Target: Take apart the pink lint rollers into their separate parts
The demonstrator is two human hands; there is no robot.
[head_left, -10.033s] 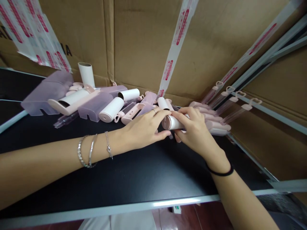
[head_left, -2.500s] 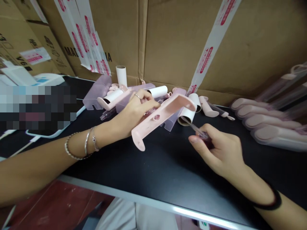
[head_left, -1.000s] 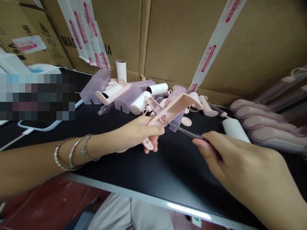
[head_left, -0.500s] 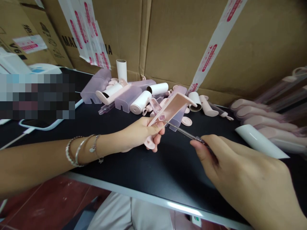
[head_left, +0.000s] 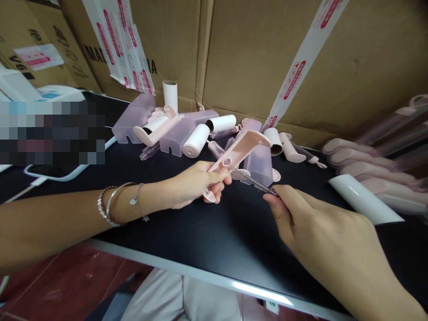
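My left hand (head_left: pixel 197 183) pinches a long pink plastic piece (head_left: pixel 244 149) with curved ends, tilted up to the right above the black table. A small purplish part (head_left: pixel 227 162) sits in its hollow side. In my right hand (head_left: pixel 310 218) is a thin metal tool (head_left: pixel 250 179), its handle mostly hidden by the fingers. The tool's tip is at or close to the pink piece, near the small part. Behind the pink piece lies a translucent purple cover (head_left: pixel 259 165).
Behind my hands are white rolls (head_left: pixel 196 141), purple covers (head_left: pixel 179 136) and pink parts. Several pink-handled pieces (head_left: pixel 354 156) and a white tube (head_left: pixel 364 198) lie right. A phone (head_left: pixel 56 171) lies left. Cardboard boxes (head_left: pixel 250 58) stand behind the black table (head_left: pixel 200 236).
The pink piece in my left hand has turned a little. Behind it, the purple cover and small pink parts have shifted. My right hand has moved slightly left with the tool.
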